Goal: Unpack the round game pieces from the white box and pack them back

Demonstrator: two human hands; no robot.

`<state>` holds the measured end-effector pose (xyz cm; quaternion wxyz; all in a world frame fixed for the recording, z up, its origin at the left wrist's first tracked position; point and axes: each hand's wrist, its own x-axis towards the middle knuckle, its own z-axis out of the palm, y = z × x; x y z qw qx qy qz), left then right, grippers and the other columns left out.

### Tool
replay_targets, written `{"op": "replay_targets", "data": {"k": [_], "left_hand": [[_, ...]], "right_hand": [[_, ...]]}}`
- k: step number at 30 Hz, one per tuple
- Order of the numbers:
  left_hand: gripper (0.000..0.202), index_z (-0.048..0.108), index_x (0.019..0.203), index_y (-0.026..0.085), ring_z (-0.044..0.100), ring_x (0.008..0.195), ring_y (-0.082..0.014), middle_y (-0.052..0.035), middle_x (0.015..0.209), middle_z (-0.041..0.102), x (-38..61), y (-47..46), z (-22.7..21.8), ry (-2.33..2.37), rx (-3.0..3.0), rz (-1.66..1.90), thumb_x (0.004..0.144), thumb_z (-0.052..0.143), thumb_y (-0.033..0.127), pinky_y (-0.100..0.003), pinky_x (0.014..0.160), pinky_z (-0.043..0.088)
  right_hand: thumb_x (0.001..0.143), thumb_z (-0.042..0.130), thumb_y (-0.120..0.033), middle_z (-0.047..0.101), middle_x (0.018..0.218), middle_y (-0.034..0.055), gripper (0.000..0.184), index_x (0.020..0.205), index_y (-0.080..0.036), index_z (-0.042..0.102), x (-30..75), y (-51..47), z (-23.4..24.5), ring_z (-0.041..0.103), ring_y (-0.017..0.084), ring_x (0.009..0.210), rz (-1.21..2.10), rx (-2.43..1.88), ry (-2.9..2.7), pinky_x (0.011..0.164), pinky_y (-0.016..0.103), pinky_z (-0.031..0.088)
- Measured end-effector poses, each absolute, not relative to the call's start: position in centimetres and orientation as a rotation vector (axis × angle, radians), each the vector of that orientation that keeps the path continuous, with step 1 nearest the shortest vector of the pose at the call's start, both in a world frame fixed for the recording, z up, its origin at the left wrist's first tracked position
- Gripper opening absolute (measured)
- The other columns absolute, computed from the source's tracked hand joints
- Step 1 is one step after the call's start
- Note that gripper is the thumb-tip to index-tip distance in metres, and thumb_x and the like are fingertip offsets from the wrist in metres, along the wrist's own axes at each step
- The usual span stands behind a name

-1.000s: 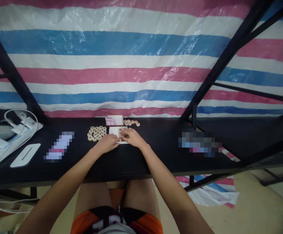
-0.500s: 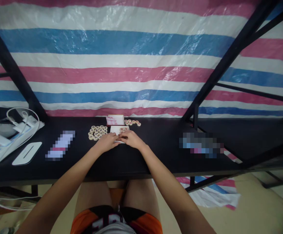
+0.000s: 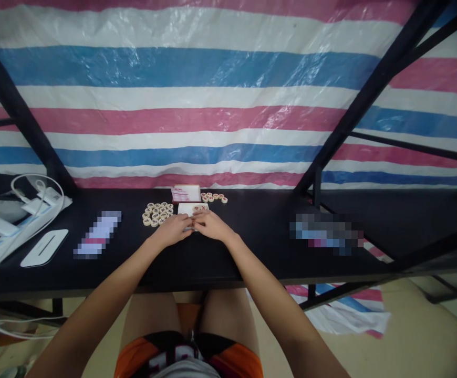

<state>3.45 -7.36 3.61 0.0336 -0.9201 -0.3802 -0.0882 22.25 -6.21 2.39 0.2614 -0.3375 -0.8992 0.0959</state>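
Note:
A small white box (image 3: 185,208) lies at the middle of the black desk, with xiangqi pieces (image 3: 200,208) marked in red in its right part. At the box's near left side, my left hand (image 3: 174,228) has its fingers bent inward. My right hand (image 3: 210,224) reaches over the near right part, fingers curled down. The fingertips of both hands almost meet over the near edge and hide what is between them. Left of the box is a close cluster of round pieces with dark characters (image 3: 157,212). Behind it to the right lie several red-marked pieces (image 3: 215,197).
Behind the white box stands an open box lid (image 3: 187,193) with a printed paper. To the left are a blurred-out phone-like object (image 3: 97,234), a white flat device (image 3: 44,248) and a power strip (image 3: 6,239) with white cables. Another blurred-out item (image 3: 325,233) lies right. Black metal posts (image 3: 326,121) frame the desk.
The right fingers have shifted slightly over the near part of the box, closer to the left fingertips. The left hand and the piece clusters look the same.

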Motion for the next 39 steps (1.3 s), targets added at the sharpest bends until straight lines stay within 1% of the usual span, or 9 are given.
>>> {"op": "replay_targets", "data": {"k": [3,8,13,23,27,30,33,36,39], "left_hand": [[0.017,0.063,0.093,0.017,0.060,0.086,-0.0208,-0.0067,0.092,0.061,3.4,-7.4,3.6,-1.165,-2.863,-0.291,0.090,0.052,0.029,-0.031,0.074,0.047],[0.019,0.062,0.097,0.017,0.060,0.086,-0.0205,-0.0065,0.092,0.060,3.3,-7.1,3.2,-1.155,-2.888,-0.287,0.090,0.051,0.030,-0.030,0.074,0.046],[0.022,0.060,0.103,0.017,0.060,0.089,-0.0218,-0.0069,0.095,0.060,3.2,-7.1,3.2,-1.168,-2.874,-0.278,0.091,0.049,0.032,-0.031,0.075,0.046],[0.018,0.059,0.099,0.018,0.060,0.089,-0.0209,-0.0057,0.096,0.061,3.1,-7.1,3.3,-1.196,-2.885,-0.338,0.090,0.051,0.031,-0.030,0.075,0.045],[0.020,0.062,0.099,0.017,0.061,0.088,-0.0213,-0.0064,0.096,0.062,3.1,-6.9,3.1,-1.167,-2.903,-0.317,0.090,0.051,0.031,-0.030,0.074,0.045],[0.021,0.064,0.098,0.017,0.061,0.086,-0.0208,-0.0065,0.096,0.062,3.1,-7.0,3.3,-1.153,-2.908,-0.324,0.091,0.049,0.031,-0.030,0.073,0.045],[0.021,0.064,0.097,0.017,0.060,0.086,-0.0200,-0.0063,0.096,0.062,3.1,-7.2,3.5,-1.134,-2.926,-0.330,0.092,0.048,0.030,-0.029,0.072,0.045],[0.021,0.064,0.095,0.017,0.059,0.087,-0.0199,-0.0064,0.094,0.063,3.1,-7.1,3.5,-1.114,-2.948,-0.344,0.092,0.047,0.028,-0.029,0.073,0.045],[0.022,0.065,0.095,0.017,0.059,0.089,-0.0200,-0.0067,0.095,0.064,3.1,-7.0,3.4,-1.106,-2.962,-0.361,0.093,0.046,0.028,-0.030,0.074,0.045]], "right_hand": [[0.084,0.053,-0.018,0.067,0.107,0.0059,0.025,0.066,-0.019,0.071,22.4,-6.1,2.2,0.052,0.018,0.111,0.203,-0.926,-2.359,0.099,0.034,0.038],[0.082,0.053,-0.012,0.067,0.086,0.0034,0.022,0.072,-0.018,0.071,22.4,-6.0,1.8,0.058,0.015,0.089,0.249,-0.905,-2.345,0.090,0.031,0.044],[0.077,0.054,-0.006,0.067,0.084,0.0030,0.021,0.082,-0.018,0.071,22.5,-5.7,1.4,0.059,0.015,0.086,0.297,-0.868,-2.295,0.084,0.029,0.045],[0.082,0.056,-0.014,0.067,0.077,0.0008,0.018,0.073,-0.019,0.071,22.5,-5.6,1.4,0.059,0.014,0.079,0.403,-0.862,-2.287,0.082,0.028,0.044],[0.084,0.052,-0.016,0.067,0.089,0.0042,0.019,0.081,-0.019,0.071,23.5,-4.5,0.9,0.057,0.017,0.091,0.287,-1.078,-2.087,0.089,0.031,0.043],[0.085,0.049,-0.019,0.063,0.108,0.0087,0.025,0.098,-0.018,0.070,25.5,-3.3,0.0,0.053,0.021,0.107,0.144,-1.410,-1.861,0.097,0.035,0.040],[0.083,0.052,-0.023,0.053,0.127,0.0131,0.038,0.119,-0.018,0.062,27.7,-2.6,-0.8,0.048,0.028,0.115,0.107,-1.859,-1.691,0.097,0.041,0.040],[0.084,0.051,-0.028,0.044,0.139,0.0120,0.045,0.128,-0.020,0.056,28.7,-2.5,-1.3,0.042,0.031,0.122,0.091,-2.052,-1.667,0.098,0.044,0.039],[0.087,0.047,-0.029,0.040,0.144,0.0083,0.046,0.132,-0.024,0.052,28.4,-2.3,-1.4,0.037,0.030,0.127,0.062,-2.032,-1.777,0.100,0.043,0.038]]}}
